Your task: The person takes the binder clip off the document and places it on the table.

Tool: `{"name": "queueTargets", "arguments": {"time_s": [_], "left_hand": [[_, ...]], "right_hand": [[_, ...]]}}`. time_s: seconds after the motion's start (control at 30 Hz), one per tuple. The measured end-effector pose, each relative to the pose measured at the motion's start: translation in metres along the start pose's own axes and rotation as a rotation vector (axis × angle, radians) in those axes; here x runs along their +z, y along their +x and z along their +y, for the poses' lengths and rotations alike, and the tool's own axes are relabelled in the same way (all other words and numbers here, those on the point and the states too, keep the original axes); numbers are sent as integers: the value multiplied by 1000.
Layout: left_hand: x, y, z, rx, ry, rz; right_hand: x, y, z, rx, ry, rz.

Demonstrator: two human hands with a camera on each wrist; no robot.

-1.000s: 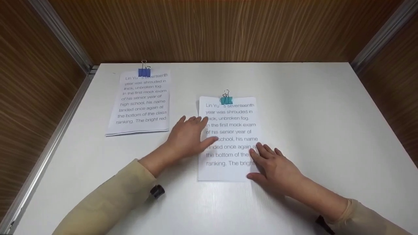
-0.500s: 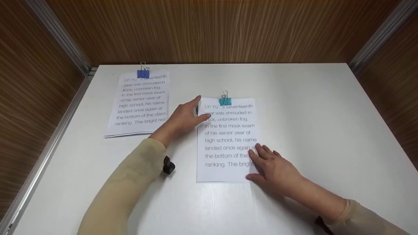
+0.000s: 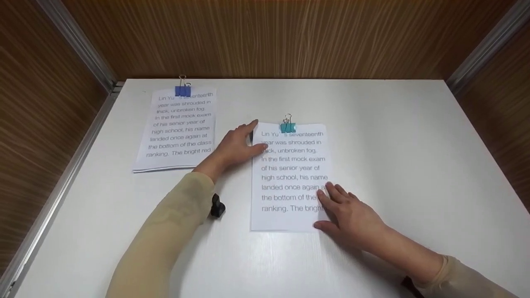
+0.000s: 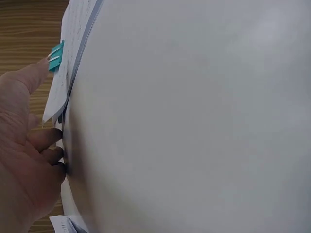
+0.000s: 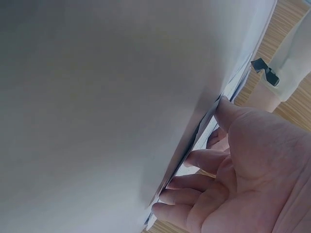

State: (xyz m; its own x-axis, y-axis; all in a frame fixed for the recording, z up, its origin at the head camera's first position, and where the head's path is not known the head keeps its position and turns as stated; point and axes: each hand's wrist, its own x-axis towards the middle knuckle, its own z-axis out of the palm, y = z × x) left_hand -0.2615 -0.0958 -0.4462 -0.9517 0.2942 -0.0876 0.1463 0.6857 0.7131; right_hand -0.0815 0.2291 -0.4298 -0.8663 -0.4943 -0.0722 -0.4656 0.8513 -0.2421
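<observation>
Left hand [image 3: 237, 146] moved up the stack [image 3: 292, 178], which points lengthwise away, clip [image 3: 288, 128] farthest.

Printed paper stack [image 3: 178, 128] lay at far left of white table [image 3: 414, 165], slightly slanted, blue binder clip [image 3: 182, 91] on its top edge. Small dark mark [image 3: 144, 91] showed just left of stack. Brown wood-grain back panel [image 3: 265, 41] stood beyond table; matching side panels [image 3: 37, 107] rose left and right, silver metal rails [image 3: 82, 45] at corners.

The head view looks forward and down; both wrist views, nearer, share the teal-clipped stack [image 3: 290, 171].
</observation>
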Motion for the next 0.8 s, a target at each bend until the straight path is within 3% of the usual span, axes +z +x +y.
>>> {"name": "queueTargets", "arguments": {"time_s": [0.2,0.3,0.43,0.6,0.8], "left_hand": [[3,3,4,34,-154,13],[4,6,7,39,-275,47],[3,9,12,16,-418,64],[2,11,13,-25,-473,18],[6,15,12,-16,-514,-7]], "right_hand": [[-1,-2,0,0,7,16],[-1,-1,-1,12,11,7],[0,0,-2,23,9,1],[0,0,-2,34,4,-12],[-1,0,-2,29,5,2]]}}
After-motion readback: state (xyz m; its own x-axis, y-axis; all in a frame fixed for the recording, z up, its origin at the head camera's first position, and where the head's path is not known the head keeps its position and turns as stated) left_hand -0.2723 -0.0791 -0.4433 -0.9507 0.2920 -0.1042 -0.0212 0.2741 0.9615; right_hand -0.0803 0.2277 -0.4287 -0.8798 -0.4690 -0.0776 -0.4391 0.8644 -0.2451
